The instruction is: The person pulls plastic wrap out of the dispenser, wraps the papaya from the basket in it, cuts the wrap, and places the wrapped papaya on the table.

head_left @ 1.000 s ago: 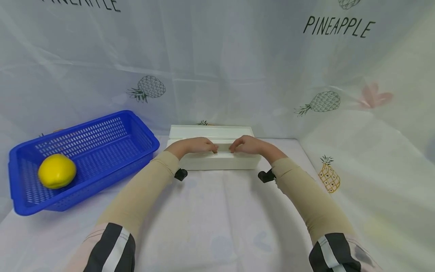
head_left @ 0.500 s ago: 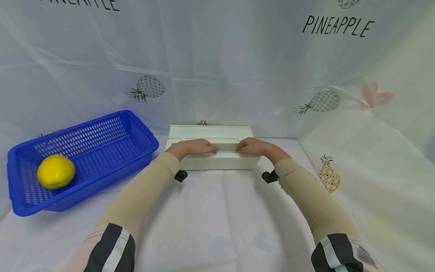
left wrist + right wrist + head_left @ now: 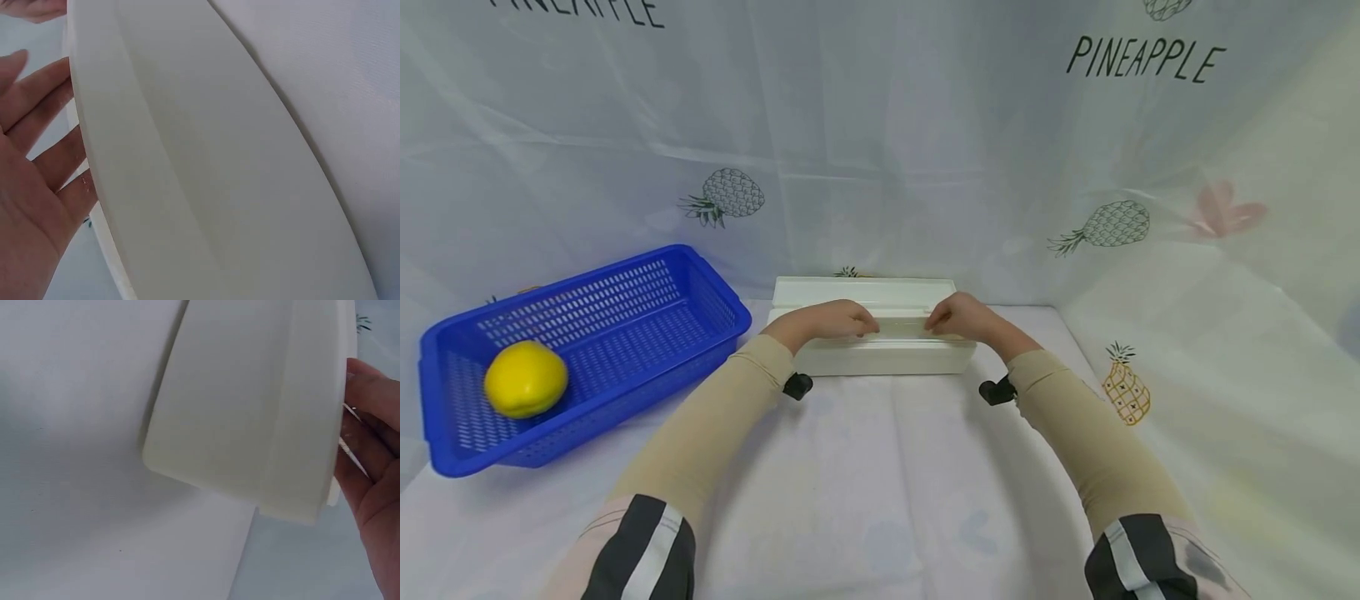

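Observation:
A long white box (image 3: 880, 359) stands at the back middle of the table, its lid (image 3: 865, 290) raised behind it. My left hand (image 3: 831, 321) reaches over the box's left part, fingertips pointing inward. In the left wrist view its fingers (image 3: 47, 103) lie loosely extended behind the rim, with the thumb apart. Over the right part is my right hand (image 3: 962, 318), its fingers bent down toward the opening. The right wrist view shows those fingers (image 3: 365, 440) loosely bent behind the rim, fingertips partly hidden. Nothing shows held in either hand.
A blue perforated basket (image 3: 625, 408) stands at the left, with a yellow lemon (image 3: 526, 379) inside. A white cloth (image 3: 865, 492) covers the table. Behind the box hangs a pineapple-print curtain (image 3: 880, 167).
My right hand has shifted right and then risen slightly from the box's front edge. My left hand has lifted a little. The box and basket have stayed in place.

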`<state>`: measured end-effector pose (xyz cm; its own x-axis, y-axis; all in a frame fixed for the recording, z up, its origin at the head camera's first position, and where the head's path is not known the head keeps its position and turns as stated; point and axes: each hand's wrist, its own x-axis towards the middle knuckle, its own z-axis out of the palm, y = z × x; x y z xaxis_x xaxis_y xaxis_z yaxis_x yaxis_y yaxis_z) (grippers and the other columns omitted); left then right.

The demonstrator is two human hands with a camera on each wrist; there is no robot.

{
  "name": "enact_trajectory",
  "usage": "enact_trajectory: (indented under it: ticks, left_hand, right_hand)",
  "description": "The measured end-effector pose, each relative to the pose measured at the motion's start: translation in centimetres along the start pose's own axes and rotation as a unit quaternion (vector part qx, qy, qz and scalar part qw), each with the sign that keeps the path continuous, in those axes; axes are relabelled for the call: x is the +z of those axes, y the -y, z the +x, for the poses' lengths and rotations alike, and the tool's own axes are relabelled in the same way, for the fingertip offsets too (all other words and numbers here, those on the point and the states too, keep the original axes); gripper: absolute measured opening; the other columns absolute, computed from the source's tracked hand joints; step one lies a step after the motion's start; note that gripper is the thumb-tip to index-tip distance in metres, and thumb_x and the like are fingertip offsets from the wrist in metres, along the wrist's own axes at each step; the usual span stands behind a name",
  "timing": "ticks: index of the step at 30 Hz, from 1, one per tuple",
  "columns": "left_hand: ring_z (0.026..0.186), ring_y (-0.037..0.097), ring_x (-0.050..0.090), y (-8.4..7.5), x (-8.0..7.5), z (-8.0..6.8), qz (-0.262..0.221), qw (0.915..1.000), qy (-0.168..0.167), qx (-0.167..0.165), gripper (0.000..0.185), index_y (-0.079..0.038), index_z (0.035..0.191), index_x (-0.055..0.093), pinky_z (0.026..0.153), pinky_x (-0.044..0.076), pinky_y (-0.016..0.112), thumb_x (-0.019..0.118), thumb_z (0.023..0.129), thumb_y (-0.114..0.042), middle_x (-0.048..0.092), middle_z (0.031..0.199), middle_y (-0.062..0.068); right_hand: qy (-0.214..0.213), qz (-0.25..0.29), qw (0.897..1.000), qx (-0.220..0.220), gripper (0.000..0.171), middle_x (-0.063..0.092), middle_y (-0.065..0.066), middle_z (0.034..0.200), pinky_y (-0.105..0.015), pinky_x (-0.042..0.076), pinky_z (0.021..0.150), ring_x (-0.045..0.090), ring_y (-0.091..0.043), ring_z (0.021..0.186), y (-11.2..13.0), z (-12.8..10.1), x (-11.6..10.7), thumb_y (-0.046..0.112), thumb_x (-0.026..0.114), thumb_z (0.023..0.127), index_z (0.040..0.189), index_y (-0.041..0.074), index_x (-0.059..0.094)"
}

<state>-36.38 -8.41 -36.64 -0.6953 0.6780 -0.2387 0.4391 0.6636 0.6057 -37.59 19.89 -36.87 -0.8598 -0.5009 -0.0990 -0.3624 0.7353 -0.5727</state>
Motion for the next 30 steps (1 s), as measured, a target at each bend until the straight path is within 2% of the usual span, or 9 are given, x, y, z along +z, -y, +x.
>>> enact_trajectory:
  ticks: [5,10,16,20,23,27,30]
  left_hand:
    - [0.119,0.024,0.057,0.2,-0.1,0.3,0.062,0.9979,0.003,0.021,0.039,-0.009,0.136,0.058,0.098,0.046,0.034,0.054,0.097,-0.001,0.052,0.140,0.007]
    - [0.106,0.020,0.062,0.8,-0.4,0.1,0.091,0.9958,0.004,0.015,0.050,-0.014,0.136,0.058,0.090,0.049,0.030,0.053,0.094,0.011,0.051,0.141,0.005]
    - [0.094,0.018,0.061,2.2,-0.8,-1.2,0.090,0.9958,-0.001,0.016,0.050,-0.015,0.127,0.063,0.086,0.049,0.032,0.049,0.091,0.018,0.059,0.130,0.004]
    - [0.098,0.020,0.060,2.9,-1.2,-2.2,0.072,0.9971,0.000,0.025,0.042,-0.014,0.122,0.062,0.085,0.049,0.034,0.052,0.092,0.014,0.060,0.125,0.005]
    - [0.105,0.022,0.058,3.4,-1.6,-3.0,0.073,0.9970,0.004,0.023,0.044,-0.011,0.121,0.061,0.085,0.049,0.035,0.050,0.090,0.017,0.060,0.124,0.005]
    - [0.109,0.026,0.057,3.8,-2.3,-4.3,0.077,0.9970,0.012,0.005,0.045,-0.008,0.121,0.061,0.087,0.050,0.037,0.049,0.087,0.019,0.061,0.122,0.006]
    - [0.108,0.026,0.059,4.2,-2.8,-5.1,0.064,0.9979,0.011,-0.008,0.042,-0.006,0.119,0.064,0.088,0.051,0.037,0.051,0.087,0.019,0.063,0.117,0.006]
  right_hand:
    - [-0.018,0.034,0.999,-0.014,0.007,0.071,-0.006,0.093,-0.032,0.055,0.078,0.066,-0.021,0.088,-0.5,-0.1,0.2,-0.001,0.072,0.085,0.092,0.001,0.075]
    - [0.000,0.048,0.999,-0.022,0.010,0.071,-0.010,0.095,-0.032,0.055,0.078,0.067,-0.022,0.089,-0.4,-0.4,-0.4,-0.006,0.069,0.086,0.094,-0.002,0.074]
    - [0.028,0.030,0.999,-0.012,0.013,0.072,-0.011,0.099,-0.032,0.055,0.080,0.067,-0.024,0.094,0.1,-0.6,-1.0,-0.005,0.068,0.087,0.098,-0.002,0.076]
    - [0.041,0.010,0.999,-0.009,0.013,0.073,-0.010,0.099,-0.033,0.055,0.083,0.067,-0.025,0.097,0.3,-0.6,-1.2,-0.004,0.068,0.088,0.097,-0.001,0.076]
    - [0.044,-0.015,0.999,-0.015,0.012,0.073,-0.009,0.097,-0.035,0.054,0.084,0.066,-0.025,0.097,0.5,-0.7,-1.4,-0.004,0.068,0.088,0.096,-0.001,0.076]
    - [0.048,-0.032,0.998,-0.016,0.013,0.072,-0.009,0.099,-0.035,0.055,0.080,0.065,-0.024,0.095,0.5,-1.0,-1.7,-0.004,0.065,0.090,0.097,-0.001,0.076]
    - [0.051,-0.016,0.999,-0.002,0.015,0.072,-0.011,0.101,-0.034,0.056,0.075,0.065,-0.025,0.095,0.5,-1.2,-1.7,-0.005,0.062,0.092,0.099,-0.002,0.075]
